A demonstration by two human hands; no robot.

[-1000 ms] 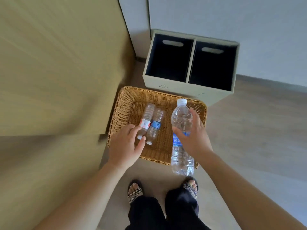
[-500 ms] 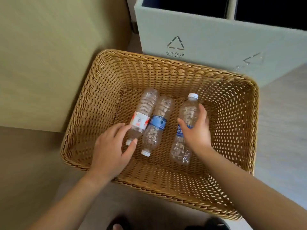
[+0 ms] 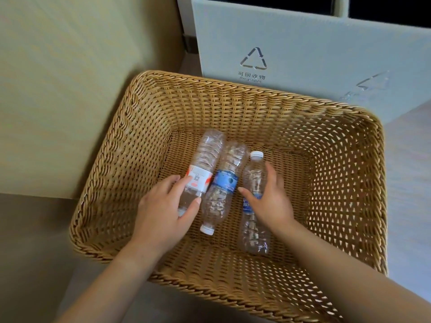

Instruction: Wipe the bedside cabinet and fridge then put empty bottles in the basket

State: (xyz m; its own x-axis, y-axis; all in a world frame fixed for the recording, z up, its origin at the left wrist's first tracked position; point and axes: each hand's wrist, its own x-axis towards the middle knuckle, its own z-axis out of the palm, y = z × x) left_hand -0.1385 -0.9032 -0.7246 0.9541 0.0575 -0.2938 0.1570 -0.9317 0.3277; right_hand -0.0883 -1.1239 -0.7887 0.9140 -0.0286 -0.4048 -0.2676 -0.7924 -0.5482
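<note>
A wicker basket is seen from above on the floor, and everything else is placed from it. Three clear plastic bottles are laid side by side on its woven bottom, left of its middle. The red-label bottle is nearest the basket's left wall, its base pointed toward the far wall. The blue-label bottle is pressed against it, white cap toward the near wall. The third bottle is laid just beside that one, toward the basket's middle, with its white cap pointed at the far wall — the opposite way round.

The left hand is reached in over the near rim and is spread wide over the neck end of the red-label bottle, fingertips resting on its label; nothing is gripped. The right hand is curled loosely around the third bottle's middle, thumb on one side and fingers on the other — whether it is truly clasped or merely touched cannot be told.

Behind the basket's far wall a pale bin with a recycling mark is stood. Along the basket's left side a tan panel is seen.
</note>
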